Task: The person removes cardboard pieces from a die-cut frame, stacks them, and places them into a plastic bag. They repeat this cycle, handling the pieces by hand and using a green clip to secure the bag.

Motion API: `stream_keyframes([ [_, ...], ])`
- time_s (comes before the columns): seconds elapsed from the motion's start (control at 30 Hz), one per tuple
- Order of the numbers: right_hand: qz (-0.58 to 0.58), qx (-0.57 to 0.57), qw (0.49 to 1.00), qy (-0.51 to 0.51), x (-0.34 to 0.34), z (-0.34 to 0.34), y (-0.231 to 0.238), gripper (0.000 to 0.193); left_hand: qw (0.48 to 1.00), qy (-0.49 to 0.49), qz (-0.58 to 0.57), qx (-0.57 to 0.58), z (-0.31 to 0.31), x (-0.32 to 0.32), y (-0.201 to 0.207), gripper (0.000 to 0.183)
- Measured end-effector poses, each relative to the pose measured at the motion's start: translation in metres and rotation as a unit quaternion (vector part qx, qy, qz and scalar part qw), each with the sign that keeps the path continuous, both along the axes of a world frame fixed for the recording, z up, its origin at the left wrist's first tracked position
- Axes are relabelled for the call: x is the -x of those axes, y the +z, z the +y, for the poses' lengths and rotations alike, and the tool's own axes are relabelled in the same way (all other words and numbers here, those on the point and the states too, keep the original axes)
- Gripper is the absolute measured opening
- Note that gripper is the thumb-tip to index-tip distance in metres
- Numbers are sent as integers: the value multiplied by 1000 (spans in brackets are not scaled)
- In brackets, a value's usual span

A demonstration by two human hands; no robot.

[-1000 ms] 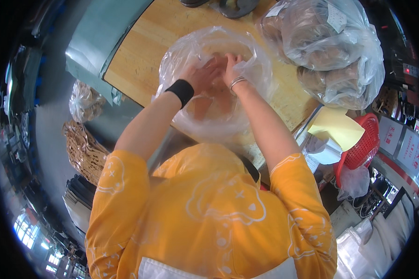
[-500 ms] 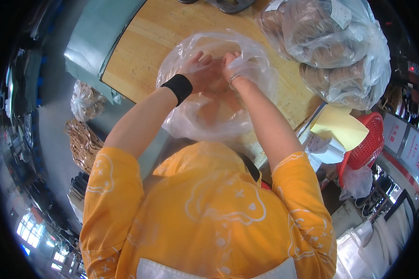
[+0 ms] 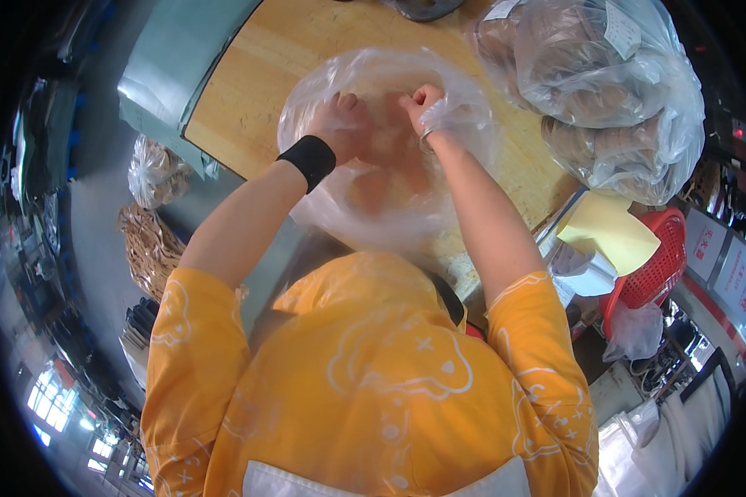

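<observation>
A clear plastic bag [image 3: 319,211] lies spread on the wooden table in front of me. Flat brown-orange pieces [image 3: 373,192] show hazily through its film. My left hand [image 3: 344,126], below a black wristband, is curled on the bag's left side, its fingers closed on the film and partly veiled by it. Over on the right side, my right hand [image 3: 423,108] has its fingers bent in a pinch on the plastic, with a bracelet at the wrist. Between the hands the film stretches across a gap.
Large clear bags of round brown pieces [image 3: 593,79] stand at the right of the wooden table [image 3: 249,91]. Nearer are yellow paper [image 3: 609,232] and a red basket [image 3: 656,253]. At left are a green-grey surface [image 3: 170,70], a small filled bag [image 3: 153,174] and crumpled brown paper [image 3: 147,244].
My hands have moved apart, the left slightly leftward and the right slightly rightward. The bag between them looks spread wider and rounder.
</observation>
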State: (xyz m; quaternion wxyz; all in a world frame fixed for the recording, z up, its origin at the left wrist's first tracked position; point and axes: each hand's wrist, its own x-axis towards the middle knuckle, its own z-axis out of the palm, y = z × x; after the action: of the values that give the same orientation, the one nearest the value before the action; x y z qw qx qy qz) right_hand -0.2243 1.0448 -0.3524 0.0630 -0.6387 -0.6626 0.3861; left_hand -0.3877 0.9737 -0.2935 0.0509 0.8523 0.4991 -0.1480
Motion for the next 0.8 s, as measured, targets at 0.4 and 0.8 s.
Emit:
stream_keyframes([
  [0.4, -59, 22, 991, 117, -32, -103, 74, 31, 947, 216, -205, 120, -78, -18, 12, 29],
  [0.8, -81, 5, 992, 97, -29, -127, 54, 36, 928, 265, -261, 27, -103, -41, -2, 26],
])
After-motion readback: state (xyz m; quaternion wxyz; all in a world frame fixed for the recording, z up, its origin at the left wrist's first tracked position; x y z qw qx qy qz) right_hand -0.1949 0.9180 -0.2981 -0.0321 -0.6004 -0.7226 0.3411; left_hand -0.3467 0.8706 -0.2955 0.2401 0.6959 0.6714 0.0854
